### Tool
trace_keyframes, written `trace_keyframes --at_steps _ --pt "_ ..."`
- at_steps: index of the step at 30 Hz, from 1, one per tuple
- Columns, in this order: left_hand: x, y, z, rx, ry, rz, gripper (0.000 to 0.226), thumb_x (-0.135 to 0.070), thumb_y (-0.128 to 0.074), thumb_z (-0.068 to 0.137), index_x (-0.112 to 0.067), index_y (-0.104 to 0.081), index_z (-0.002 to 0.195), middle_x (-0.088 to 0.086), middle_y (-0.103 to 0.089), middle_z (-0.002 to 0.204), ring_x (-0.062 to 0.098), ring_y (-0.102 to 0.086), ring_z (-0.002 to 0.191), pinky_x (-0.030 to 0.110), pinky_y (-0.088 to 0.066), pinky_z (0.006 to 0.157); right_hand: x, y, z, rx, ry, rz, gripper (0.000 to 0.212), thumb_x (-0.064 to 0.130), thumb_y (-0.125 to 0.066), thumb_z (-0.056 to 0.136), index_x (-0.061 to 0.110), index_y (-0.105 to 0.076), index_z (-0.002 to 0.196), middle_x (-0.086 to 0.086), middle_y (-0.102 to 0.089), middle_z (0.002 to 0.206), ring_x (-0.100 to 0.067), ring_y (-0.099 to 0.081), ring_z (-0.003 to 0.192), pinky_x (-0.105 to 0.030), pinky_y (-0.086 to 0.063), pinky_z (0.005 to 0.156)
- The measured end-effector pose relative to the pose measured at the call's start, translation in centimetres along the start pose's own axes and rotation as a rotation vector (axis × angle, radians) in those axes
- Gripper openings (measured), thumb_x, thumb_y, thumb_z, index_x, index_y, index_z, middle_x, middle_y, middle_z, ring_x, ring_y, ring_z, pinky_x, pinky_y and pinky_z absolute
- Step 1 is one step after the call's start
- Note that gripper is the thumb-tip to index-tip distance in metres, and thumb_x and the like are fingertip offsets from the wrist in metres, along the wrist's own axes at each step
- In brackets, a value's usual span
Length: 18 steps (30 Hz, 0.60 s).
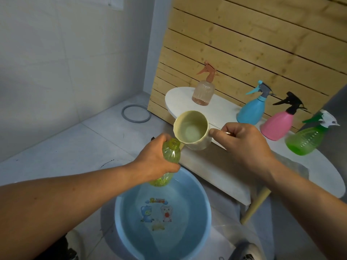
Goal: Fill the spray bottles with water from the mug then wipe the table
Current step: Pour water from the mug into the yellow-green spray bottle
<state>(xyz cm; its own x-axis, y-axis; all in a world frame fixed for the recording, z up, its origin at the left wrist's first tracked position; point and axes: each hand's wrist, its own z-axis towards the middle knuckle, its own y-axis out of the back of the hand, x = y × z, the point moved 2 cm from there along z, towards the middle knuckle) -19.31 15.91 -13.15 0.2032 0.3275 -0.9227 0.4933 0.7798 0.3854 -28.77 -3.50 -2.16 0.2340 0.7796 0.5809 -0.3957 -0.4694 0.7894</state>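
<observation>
My left hand (155,160) grips a yellow-green spray bottle (170,154) with no spray head, its open neck pointing up, held above a blue basin (120,207) of water. My right hand (242,145) holds a cream mug (191,130) by its handle, tilted toward the bottle's neck, its lip touching or just over the opening. A little water shows inside the mug. On the white table (225,109) stand a peach spray bottle (203,89), a blue one (252,107), a pink one (279,121) and a green one (308,139).
A wooden slat panel (244,44) rises behind the table. A grey ring (136,113) lies on the tiled floor at the left. One table leg (255,205) slants down beside the basin. My shoes (73,244) show at the bottom edge.
</observation>
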Motion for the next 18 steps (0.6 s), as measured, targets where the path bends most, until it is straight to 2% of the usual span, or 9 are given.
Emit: trace_keyframes --at_steps 4,11,18 --pt "-0.1 0.1 -0.1 0.006 -0.013 0.007 0.062 -0.016 -0.091 0.069 -0.030 -0.054 0.117 -0.006 -0.065 0.106 0.011 -0.065 0.095 0.032 -0.059 0.080 0.5 0.4 -0.2 -0.029 0.054 -0.094 0.046 0.054 -0.065 0.091 0.020 -0.059 0.060 0.011 -0.047 0.048 -0.011 -0.042 0.051 -0.029 -0.033 0.053" --pt "-0.2 0.1 -0.3 0.013 -0.028 -0.011 0.064 -0.016 -0.091 0.070 -0.031 -0.053 0.119 -0.006 -0.065 0.106 0.011 -0.066 0.095 0.032 -0.059 0.080 1.4 0.6 -0.4 -0.066 0.128 -0.200 0.045 0.053 -0.063 0.092 0.023 -0.056 0.060 0.004 -0.051 0.054 -0.017 -0.049 0.058 -0.031 -0.033 0.054" --pt "-0.2 0.1 -0.4 0.017 -0.044 -0.012 0.065 -0.017 -0.092 0.070 -0.031 -0.053 0.119 -0.008 -0.064 0.107 0.008 -0.064 0.096 0.025 -0.056 0.078 1.4 0.5 -0.5 -0.090 0.150 -0.231 0.044 0.055 -0.062 0.092 0.023 -0.057 0.062 0.003 -0.054 0.055 -0.020 -0.054 0.060 -0.033 -0.038 0.054"
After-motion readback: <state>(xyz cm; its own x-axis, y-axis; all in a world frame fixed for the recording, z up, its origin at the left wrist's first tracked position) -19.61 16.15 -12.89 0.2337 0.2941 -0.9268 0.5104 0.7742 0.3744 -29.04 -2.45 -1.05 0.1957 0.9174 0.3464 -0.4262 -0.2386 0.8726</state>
